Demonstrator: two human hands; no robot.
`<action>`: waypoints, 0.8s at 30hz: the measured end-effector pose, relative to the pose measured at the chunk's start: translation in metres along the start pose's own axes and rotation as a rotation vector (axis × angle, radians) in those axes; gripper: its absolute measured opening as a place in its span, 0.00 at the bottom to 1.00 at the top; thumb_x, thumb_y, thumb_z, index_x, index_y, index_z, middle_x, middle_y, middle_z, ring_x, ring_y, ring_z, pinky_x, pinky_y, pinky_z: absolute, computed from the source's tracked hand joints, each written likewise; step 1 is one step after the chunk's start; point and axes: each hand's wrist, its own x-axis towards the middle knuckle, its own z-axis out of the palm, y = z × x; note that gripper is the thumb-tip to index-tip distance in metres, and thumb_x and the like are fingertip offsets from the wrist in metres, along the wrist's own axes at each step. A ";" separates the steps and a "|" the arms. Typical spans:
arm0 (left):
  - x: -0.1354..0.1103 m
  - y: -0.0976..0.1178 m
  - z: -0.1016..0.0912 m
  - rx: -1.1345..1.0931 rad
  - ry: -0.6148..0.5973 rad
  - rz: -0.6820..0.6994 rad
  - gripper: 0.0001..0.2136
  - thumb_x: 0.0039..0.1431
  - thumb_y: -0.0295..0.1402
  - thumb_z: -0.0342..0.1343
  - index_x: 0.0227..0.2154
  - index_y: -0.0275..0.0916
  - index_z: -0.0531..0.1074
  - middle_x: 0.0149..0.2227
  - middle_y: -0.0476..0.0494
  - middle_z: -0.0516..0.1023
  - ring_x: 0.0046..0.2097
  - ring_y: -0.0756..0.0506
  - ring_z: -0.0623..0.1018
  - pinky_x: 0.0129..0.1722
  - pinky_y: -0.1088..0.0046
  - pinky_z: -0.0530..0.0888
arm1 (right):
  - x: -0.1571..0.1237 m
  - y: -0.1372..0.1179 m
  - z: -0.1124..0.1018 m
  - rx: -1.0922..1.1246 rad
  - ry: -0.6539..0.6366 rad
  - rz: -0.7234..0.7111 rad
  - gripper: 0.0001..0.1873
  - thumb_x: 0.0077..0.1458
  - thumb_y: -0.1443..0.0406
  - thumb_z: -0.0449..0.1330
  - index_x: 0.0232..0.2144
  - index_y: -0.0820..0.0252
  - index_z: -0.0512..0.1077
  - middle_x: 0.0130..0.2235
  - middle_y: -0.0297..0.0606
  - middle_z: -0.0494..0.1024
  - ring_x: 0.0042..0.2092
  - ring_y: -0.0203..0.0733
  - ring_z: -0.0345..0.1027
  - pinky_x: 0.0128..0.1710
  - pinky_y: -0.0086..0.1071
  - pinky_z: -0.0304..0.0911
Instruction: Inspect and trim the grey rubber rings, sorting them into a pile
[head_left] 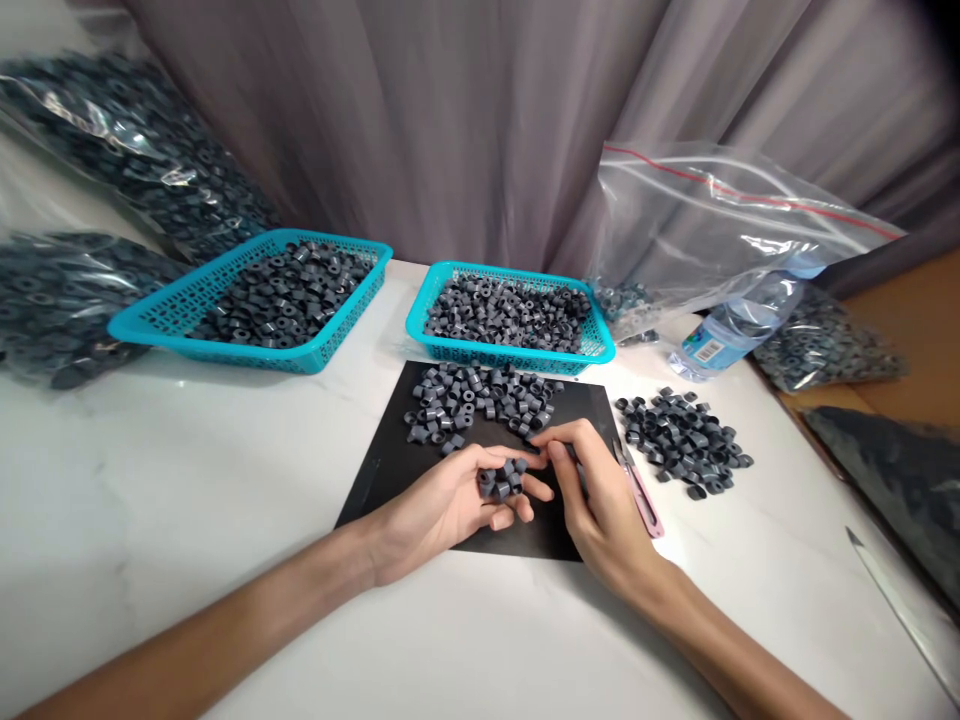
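My left hand [457, 500] lies palm up on a black mat [397, 470], fingers cupped round several small grey plastic rings [502, 478]. My right hand [596, 485] rests beside it, thumb and forefinger pinched at the rings in the left palm, while it also holds a pink-handled cutter [639, 492] along its outer side. A heap of the same grey rings [480, 398] lies on the far part of the mat. Another pile of rings [686, 440] sits on the white table to the right of the mat.
Two turquoise baskets [165, 315] [418, 310] full of grey rings stand behind the mat. Plastic bags of rings [67, 290] lie at the left and far right. A clear zip bag [720, 240] and a water bottle [731, 335] are at the right. A grey curtain hangs behind.
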 end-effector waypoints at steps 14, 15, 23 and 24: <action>0.000 0.004 0.004 0.197 0.088 0.020 0.14 0.63 0.34 0.54 0.44 0.33 0.79 0.37 0.40 0.75 0.30 0.51 0.63 0.27 0.72 0.55 | 0.026 0.006 -0.037 -0.192 0.197 -0.022 0.09 0.70 0.64 0.48 0.41 0.56 0.68 0.37 0.37 0.74 0.35 0.40 0.67 0.38 0.32 0.63; 0.000 0.004 0.003 0.206 0.084 0.016 0.14 0.63 0.34 0.54 0.45 0.32 0.78 0.37 0.40 0.75 0.30 0.51 0.63 0.27 0.72 0.55 | 0.025 0.002 -0.041 -0.153 0.153 -0.002 0.10 0.70 0.64 0.49 0.39 0.57 0.68 0.36 0.36 0.74 0.34 0.39 0.66 0.36 0.31 0.62; 0.000 0.005 -0.004 0.201 -0.072 -0.050 0.07 0.62 0.32 0.51 0.36 0.35 0.71 0.30 0.50 0.64 0.29 0.51 0.58 0.32 0.71 0.55 | 0.005 -0.013 -0.029 0.059 -0.431 -0.030 0.12 0.72 0.65 0.47 0.53 0.55 0.66 0.37 0.36 0.74 0.43 0.41 0.67 0.47 0.34 0.62; 0.000 0.005 -0.004 0.213 -0.073 -0.049 0.06 0.62 0.32 0.51 0.34 0.36 0.70 0.30 0.49 0.64 0.30 0.51 0.58 0.32 0.71 0.55 | 0.005 -0.012 -0.028 0.056 -0.440 -0.039 0.12 0.71 0.65 0.47 0.53 0.55 0.65 0.37 0.36 0.74 0.44 0.41 0.67 0.47 0.34 0.62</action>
